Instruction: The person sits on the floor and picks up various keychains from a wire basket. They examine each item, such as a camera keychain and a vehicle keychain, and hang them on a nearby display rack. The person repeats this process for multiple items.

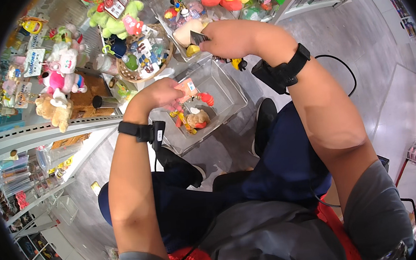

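My left hand (164, 94) holds the edge of a pink card tag (187, 89) over a clear plastic basket (228, 110). Close to the tag is a small red charm (206, 99). A brown plush charm (197, 118) and yellow and red pieces lie inside that basket. My right hand (224, 39) grips a small dark card (198, 38) at the rim of another clear bin, beside a pale rounded item (187, 33) and a yellow piece (193, 50). A small yellow and black figure (239, 64) hangs just below the right hand.
A round wicker basket (171, 54) of small charms stands on the shelf beyond my left hand. Plush keychains (65, 82) hang at the left, green plush ones (117, 23) further up. The metal shelf edge (58, 131) runs along the left. A black cable (353, 71) loops by my right wrist.
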`<state>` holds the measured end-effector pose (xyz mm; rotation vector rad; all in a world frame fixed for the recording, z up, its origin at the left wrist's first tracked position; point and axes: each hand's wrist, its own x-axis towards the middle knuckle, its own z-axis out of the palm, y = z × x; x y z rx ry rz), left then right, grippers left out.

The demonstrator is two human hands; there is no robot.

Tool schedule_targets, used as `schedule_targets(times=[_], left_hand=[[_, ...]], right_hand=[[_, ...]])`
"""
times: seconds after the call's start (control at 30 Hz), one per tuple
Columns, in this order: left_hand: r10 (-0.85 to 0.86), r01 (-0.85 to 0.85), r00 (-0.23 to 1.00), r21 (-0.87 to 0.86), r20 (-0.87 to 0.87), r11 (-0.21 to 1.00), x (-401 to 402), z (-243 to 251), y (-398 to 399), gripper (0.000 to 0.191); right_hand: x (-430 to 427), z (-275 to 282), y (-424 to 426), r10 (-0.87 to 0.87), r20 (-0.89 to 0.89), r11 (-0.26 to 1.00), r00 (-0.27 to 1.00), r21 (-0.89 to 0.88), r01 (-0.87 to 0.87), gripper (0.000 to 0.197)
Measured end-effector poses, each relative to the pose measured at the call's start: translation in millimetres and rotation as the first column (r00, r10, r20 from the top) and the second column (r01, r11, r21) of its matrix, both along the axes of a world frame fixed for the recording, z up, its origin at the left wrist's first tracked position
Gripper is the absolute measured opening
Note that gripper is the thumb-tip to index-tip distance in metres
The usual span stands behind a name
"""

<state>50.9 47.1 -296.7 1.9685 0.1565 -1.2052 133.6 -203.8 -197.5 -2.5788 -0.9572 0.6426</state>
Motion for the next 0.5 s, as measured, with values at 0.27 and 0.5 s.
schedule_targets(times=[0.27, 0.5], left_hand=[[0.457, -0.375, 0.878, -0.387, 0.143, 0.842, -37.3, 119.0, 3.3, 0.055], [0.765, -0.559, 0.621, -0.587, 0.172, 0.586, -65.8, 128.1, -6.6, 0.045]], right_hand=[[-28.4, 17.2, 2.0, 0.045, -0.072, 0.979, 0.996, 0.202, -0.030, 0.037], [-74.3, 26.0, 38.8, 0.030, 0.154, 0.947, 0.988, 0.310, -0.077, 0.033]])
